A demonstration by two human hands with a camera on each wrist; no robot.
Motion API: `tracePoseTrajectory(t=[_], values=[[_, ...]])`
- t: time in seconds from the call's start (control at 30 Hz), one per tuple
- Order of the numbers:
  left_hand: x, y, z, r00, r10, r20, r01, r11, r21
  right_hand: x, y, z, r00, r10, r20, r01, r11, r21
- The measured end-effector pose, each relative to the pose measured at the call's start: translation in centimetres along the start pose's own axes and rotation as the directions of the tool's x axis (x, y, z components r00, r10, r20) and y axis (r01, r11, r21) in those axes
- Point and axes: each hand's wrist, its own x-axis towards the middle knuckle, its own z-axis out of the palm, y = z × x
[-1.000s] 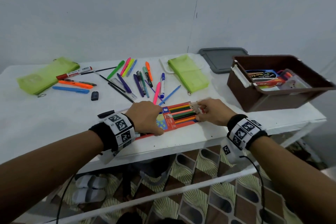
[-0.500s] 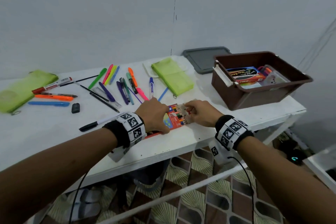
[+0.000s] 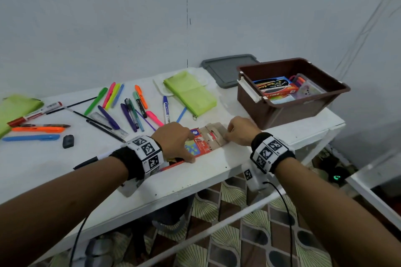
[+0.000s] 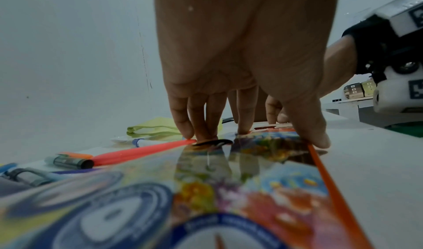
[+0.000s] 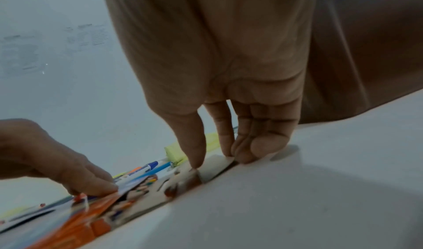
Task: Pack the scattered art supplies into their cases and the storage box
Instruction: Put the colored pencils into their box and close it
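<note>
Pencil box (image 3: 196,145) lies along the near edge of the table (image 3: 217,165). My left hand (image 3: 173,141) clamps across it; my right hand (image 3: 239,131) pinches its end flap (image 3: 213,136). Storage box (image 3: 282,112) sits near, to the right.

"Luna" printed on coloured pencil box (image 3: 198,144)

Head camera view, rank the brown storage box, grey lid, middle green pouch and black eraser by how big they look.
1. The brown storage box, clearly largest.
2-3. The green pouch and grey lid look alike; the lid is farther back and partly hidden behind the box, so I won't rank them.
4. The black eraser, smallest.
</note>
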Motion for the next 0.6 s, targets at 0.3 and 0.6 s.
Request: tracePoseTrajectory(t=[0.3, 0.6], values=[[-0.1, -0.1, 0.7, 1.000, 0.000, -0.005, 0.000, 0.998, 0.057, -0.1, -0.7, 1.1, 0.993, -0.082, -0.085, 0.104, 0.950, 0.294], [-0.6, 0.4, 0.3, 0.999, -0.018, -0.043, 0.018, 1.000, -0.008, -2.1, -2.7, 2.6, 0.936, -0.347, -0.048, 0.351, 0.926, 0.142]])
